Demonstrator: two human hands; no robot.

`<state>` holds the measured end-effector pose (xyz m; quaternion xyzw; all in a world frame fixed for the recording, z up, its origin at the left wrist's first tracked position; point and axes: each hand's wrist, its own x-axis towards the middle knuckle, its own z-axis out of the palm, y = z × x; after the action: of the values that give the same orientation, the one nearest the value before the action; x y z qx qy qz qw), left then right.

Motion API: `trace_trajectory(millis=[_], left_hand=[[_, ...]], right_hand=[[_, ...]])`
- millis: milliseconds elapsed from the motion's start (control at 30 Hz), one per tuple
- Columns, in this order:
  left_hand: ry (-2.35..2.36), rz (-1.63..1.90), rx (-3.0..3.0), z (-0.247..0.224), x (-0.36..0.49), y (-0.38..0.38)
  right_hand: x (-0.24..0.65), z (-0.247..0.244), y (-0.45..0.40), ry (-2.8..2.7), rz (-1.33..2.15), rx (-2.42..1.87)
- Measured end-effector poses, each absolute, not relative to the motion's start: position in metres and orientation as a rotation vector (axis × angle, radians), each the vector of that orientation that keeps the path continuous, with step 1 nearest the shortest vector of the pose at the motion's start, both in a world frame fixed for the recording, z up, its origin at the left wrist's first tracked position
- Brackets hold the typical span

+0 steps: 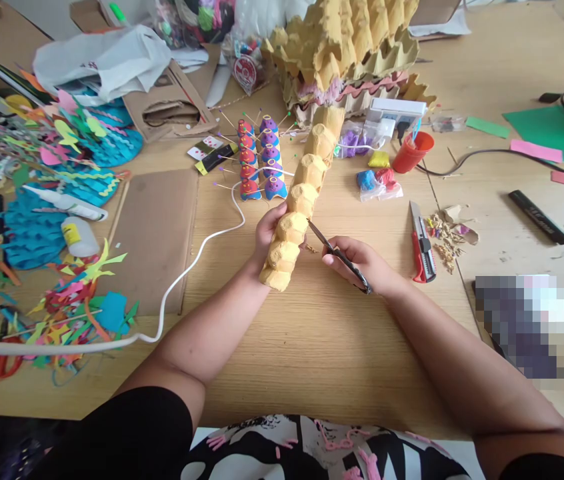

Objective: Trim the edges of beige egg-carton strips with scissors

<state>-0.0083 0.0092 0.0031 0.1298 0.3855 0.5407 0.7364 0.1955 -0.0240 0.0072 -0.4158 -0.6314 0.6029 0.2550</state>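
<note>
Fingers of the left hand [268, 233] are curled, partly hidden, behind a long, bumpy, yellow cardboard strip [303, 200], presumably so it is steadied; dark, slender metal scissors [321, 236] are clasped by curled fingers of the right hand [362, 261], blades at the strip's right edge.

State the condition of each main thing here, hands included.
Left hand: closed on egg-carton strip.
Egg-carton strip: held, slanting.
Right hand: gripping black scissors.
Black scissors: blade at the strip's edge; how far open is unclear.
Red cup: upright, things standing in it.
Utility knife: lying flat.
Long white bottle: on its side.
Egg trays: stacked.
</note>
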Motion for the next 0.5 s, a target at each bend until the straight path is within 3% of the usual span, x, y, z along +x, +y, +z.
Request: trace_trajectory(millis=[500], left_hand=[[0.855, 1.189, 0.282, 0.0079, -0.0053, 0.0068]], right_hand=[[0.1965, 0.0022, -0.0267, -1.765, 1.551, -1.159]])
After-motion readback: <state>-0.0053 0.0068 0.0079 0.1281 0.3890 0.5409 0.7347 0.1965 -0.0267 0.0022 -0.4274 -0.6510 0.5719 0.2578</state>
